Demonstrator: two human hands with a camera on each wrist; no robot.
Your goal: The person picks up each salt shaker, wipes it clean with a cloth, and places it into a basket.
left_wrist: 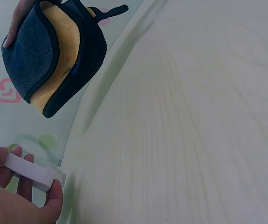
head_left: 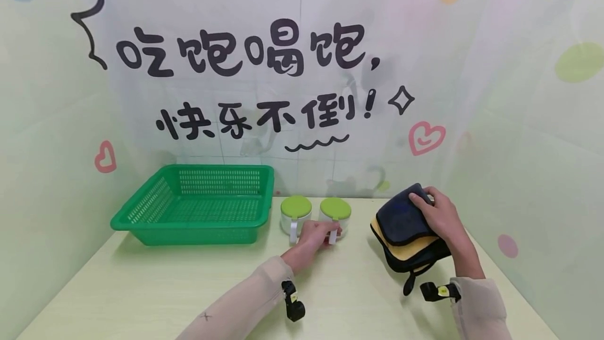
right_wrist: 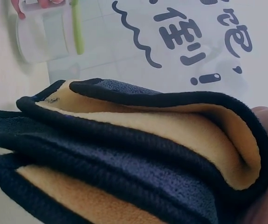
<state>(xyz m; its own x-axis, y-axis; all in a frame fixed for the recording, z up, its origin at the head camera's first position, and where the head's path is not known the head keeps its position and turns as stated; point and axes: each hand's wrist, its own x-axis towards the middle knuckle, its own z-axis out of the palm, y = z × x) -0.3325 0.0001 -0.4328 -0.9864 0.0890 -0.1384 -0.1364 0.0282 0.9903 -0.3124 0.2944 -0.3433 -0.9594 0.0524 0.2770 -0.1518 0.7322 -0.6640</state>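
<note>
My left hand [head_left: 311, 237] grips the white handle [left_wrist: 30, 172] of the right-hand clear jar [right_wrist: 44, 35], which has a green lid [head_left: 335, 208] and stands near the back of the table. A matching green-lidded jar [head_left: 296, 208] stands just left of it, its handle facing me. On the right, my right hand [head_left: 442, 214] holds a folded cleaning cloth [head_left: 406, 216] by its upper corner, thumb on the near face. The cloth is dark blue on one side and yellow on the other, with black edging and a hanging loop [head_left: 409, 283] at its lower end. The fingers behind the cloth are partly hidden.
A green plastic basket [head_left: 198, 235] with perforated sides stands at the back left of the pale wooden table [head_left: 155, 287]. A printed wall sheet [head_left: 226, 143] rises directly behind the basket and jars. Side sheets flank the table.
</note>
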